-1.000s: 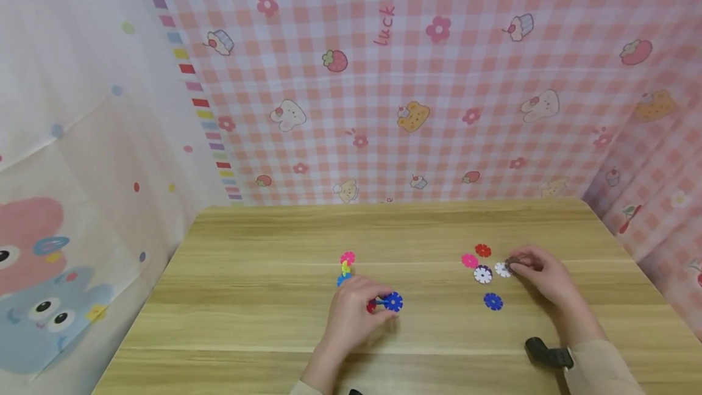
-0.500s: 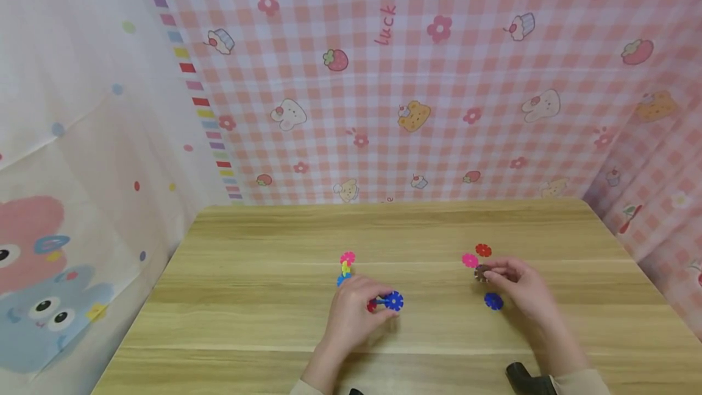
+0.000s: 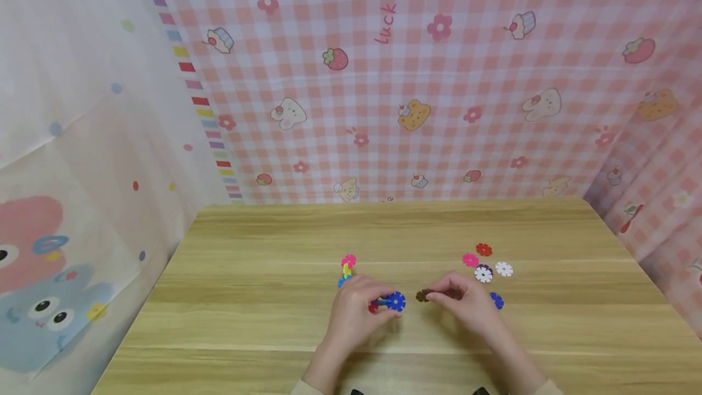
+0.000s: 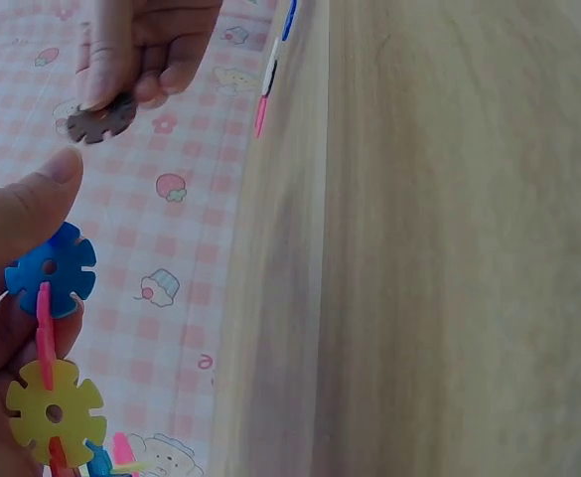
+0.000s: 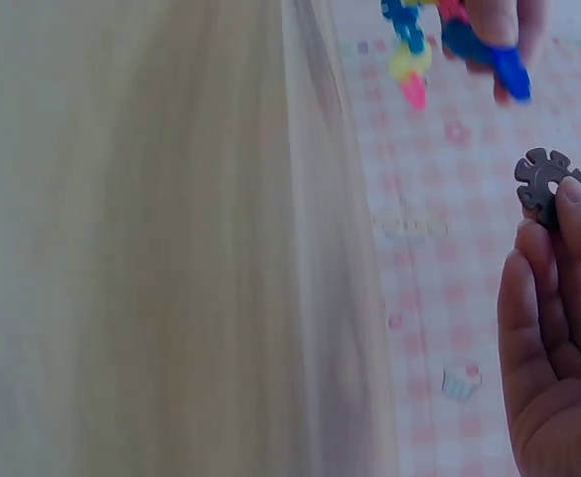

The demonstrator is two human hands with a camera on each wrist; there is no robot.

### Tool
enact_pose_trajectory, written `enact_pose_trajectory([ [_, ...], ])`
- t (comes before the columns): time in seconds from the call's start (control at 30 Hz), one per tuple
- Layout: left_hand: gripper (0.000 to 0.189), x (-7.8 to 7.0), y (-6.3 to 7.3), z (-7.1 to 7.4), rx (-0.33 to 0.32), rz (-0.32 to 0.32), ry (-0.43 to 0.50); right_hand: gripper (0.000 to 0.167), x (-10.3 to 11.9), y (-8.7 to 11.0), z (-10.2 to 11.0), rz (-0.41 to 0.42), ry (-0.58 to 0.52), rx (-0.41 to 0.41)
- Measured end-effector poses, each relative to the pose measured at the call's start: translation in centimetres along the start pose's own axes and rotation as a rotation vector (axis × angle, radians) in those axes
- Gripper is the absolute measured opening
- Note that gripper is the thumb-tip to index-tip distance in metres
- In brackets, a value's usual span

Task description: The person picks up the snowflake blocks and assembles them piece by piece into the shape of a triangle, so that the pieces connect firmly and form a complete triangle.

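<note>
My left hand (image 3: 359, 309) holds a chain of notched plastic discs linked edge to edge. Its near end is a dark blue disc (image 3: 396, 302), which sticks out to the right past the fingers. A yellow disc (image 4: 56, 412) and pink and light blue ones follow along the chain in the left wrist view; the palm hides part of it. Between thumb and fingers of my right hand (image 3: 466, 303) is a brown notched disc (image 5: 543, 184), pinched by its edge. It is a short gap to the right of the dark blue disc, apart from it.
Loose notched discs lie on the wooden table (image 3: 263, 322) at the right: a red one (image 3: 484, 250), a pink one (image 3: 470, 259), white ones (image 3: 504, 269) and a blue one (image 3: 497, 300) partly behind the right hand. A checked cloth (image 3: 351, 78) hangs behind the table.
My right hand has carried the brown disc leftward, from beside the white discs across to near the left hand. The left hand has stayed nearly still with the chain.
</note>
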State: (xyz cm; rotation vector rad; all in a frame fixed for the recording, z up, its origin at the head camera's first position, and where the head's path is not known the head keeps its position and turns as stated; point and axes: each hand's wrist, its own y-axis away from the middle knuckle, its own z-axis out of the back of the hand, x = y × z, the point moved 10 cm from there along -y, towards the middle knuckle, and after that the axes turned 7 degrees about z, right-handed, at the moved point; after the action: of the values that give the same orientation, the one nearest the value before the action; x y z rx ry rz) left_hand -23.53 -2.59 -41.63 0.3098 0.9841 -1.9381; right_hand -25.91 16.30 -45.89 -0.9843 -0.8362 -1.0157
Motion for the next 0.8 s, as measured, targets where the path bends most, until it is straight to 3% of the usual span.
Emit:
enact_pose_trajectory([
  [0.23,0.035,-0.3,0.1,-0.1,-0.002,-0.012,-0.002,0.010,1.4,0.1,-1.4,0.095,0.063,-0.015],
  [0.4,0.035,-0.5,0.2,-0.1,-0.004,-0.005,-0.021,0.016,2.6,0.2,-1.8,0.214,0.144,-0.040],
  [0.67,0.035,-1.6,0.2,0.4,-0.089,-0.082,-0.050,0.024,4.8,0.6,-2.0,0.416,0.195,-0.079],
  [0.8,0.036,-1.7,0.2,0.6,-0.108,-0.092,-0.044,0.024,5.1,0.6,-2.1,0.433,0.186,-0.083],
])
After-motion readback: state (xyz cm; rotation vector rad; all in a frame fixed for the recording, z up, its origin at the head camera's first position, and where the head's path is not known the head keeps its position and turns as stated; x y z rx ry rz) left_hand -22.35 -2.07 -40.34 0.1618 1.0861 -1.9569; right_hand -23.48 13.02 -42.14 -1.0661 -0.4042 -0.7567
